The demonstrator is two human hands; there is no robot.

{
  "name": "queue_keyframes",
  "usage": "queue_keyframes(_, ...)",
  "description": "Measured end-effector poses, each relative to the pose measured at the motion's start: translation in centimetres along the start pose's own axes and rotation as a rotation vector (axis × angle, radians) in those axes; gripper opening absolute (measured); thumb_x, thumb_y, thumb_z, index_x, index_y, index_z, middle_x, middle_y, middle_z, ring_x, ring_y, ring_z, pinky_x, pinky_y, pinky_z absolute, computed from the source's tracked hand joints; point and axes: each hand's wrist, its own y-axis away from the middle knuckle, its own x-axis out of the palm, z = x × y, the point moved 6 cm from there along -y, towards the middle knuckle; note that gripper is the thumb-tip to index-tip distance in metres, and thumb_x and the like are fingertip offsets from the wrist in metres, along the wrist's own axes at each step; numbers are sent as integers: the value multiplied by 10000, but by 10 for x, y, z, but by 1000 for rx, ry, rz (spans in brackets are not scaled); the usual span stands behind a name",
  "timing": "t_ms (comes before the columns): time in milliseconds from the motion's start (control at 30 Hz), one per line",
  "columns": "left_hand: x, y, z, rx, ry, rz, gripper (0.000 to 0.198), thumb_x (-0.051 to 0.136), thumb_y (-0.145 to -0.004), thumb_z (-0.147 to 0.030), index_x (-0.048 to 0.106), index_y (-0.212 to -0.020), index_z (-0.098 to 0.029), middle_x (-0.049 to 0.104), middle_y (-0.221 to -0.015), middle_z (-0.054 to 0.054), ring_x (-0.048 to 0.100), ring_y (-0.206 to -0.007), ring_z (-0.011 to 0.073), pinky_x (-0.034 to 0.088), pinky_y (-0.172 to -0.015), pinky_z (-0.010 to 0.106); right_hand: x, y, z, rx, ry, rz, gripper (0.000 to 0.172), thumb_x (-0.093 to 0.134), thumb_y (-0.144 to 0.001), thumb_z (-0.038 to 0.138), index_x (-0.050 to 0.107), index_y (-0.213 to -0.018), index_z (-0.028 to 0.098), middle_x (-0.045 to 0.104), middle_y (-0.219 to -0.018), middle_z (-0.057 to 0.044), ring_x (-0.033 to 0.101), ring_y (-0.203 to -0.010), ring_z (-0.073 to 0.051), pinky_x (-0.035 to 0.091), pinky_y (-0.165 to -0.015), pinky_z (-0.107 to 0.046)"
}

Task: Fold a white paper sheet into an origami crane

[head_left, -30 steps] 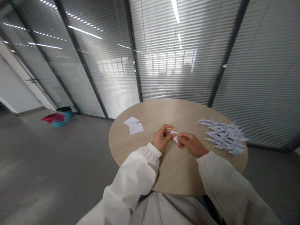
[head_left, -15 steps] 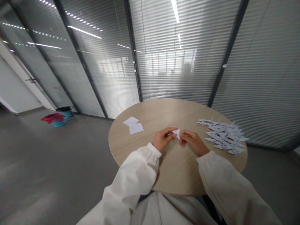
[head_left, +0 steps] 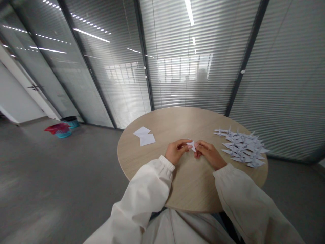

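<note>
A small folded piece of white paper (head_left: 192,145) is held just above the table between my two hands. My left hand (head_left: 177,150) pinches its left side between thumb and fingers. On the other side, my right hand (head_left: 207,152) grips the paper's right edge with thumb and forefinger, its other fingers curled beneath. My fingers cover part of the paper, so its full shape is hidden. Several folded white paper cranes (head_left: 243,147) lie close together at the right of the table. Flat white paper sheets (head_left: 147,139) rest at the left.
The round wooden table (head_left: 188,122) stands against a glass partition with blinds (head_left: 188,91). On the grey floor to the left are a blue bin with a red bag (head_left: 59,129) and another bin with a black bag (head_left: 71,121).
The folded paper between my fingers has shifted shape slightly, showing a narrower, more pointed outline. Both hands stay in nearly the same place.
</note>
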Motion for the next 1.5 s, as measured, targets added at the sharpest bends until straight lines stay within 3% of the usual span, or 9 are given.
queue_keyframes(233,0,0,-5,7,0,-23,359,585,-743,-447,674,-869,-122,658,-767,62,576,-630,118,494,-586,226,2,1,4,-56,1,24,346,484,-801,516,520,-722,182,580,-590,2,547,-540,-120,438,-542,-245)
queue_keyframes(433,-4,0,-8,8,-61,-52,378,547,-760,-481,661,-765,-120,619,-640,24,540,-526,91,468,-540,206,3,2,6,-48,8,13,260,514,-797,445,514,-803,184,605,-614,-1,546,-539,-120,442,-540,-251)
queue_keyframes(1133,-4,1,-7,-1,-161,-38,374,507,-789,-474,659,-794,-131,620,-642,20,549,-514,99,438,-529,203,2,2,5,-28,-39,-9,228,543,-760,363,489,-911,201,602,-610,26,552,-532,-121,443,-543,-249)
queue_keyframes(1500,-3,1,-6,-5,-186,-38,390,506,-788,-474,661,-772,-117,610,-614,22,541,-501,95,433,-511,193,4,2,6,-33,1,2,183,515,-768,330,485,-877,186,585,-597,24,537,-536,-117,434,-535,-243)
